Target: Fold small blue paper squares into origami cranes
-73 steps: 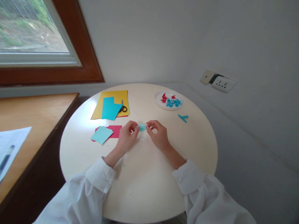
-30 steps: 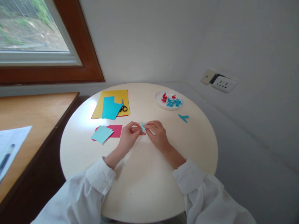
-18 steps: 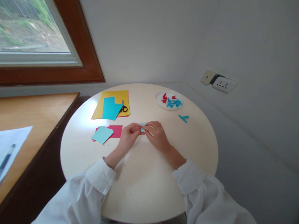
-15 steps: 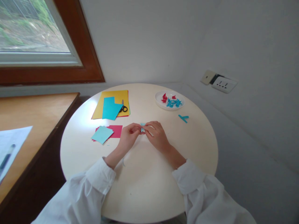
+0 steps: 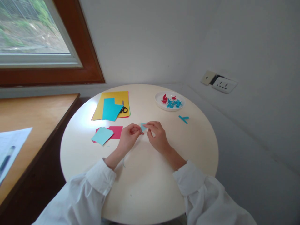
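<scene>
A small piece of light blue paper (image 5: 142, 126) is held up between my two hands, just above the table. My left hand (image 5: 129, 135) is closed, pinching the paper's left side between thumb and fingers. At its upper right, the fingertips of my right hand (image 5: 157, 135) are on the paper, with the thumb lower and a little apart from the index finger. Part of the paper is hidden by the fingers, so its folds are too small to make out. Left of my hands lies a stack of light blue squares (image 5: 102, 135) over pink paper squares (image 5: 116, 132).
A white plate (image 5: 159, 104) with red and blue folded paper shapes stands at the back right, near blue paper strips (image 5: 184, 119). Black-handled scissors (image 5: 125, 109) and a blue sheet (image 5: 109, 110) lie on yellow paper (image 5: 98, 111). A wooden desk (image 5: 53, 109) adjoins at left.
My right thumb has moved down and away from the paper, and the right hand has shifted slightly right. More of the light blue paper shows now. My left hand stays in place.
</scene>
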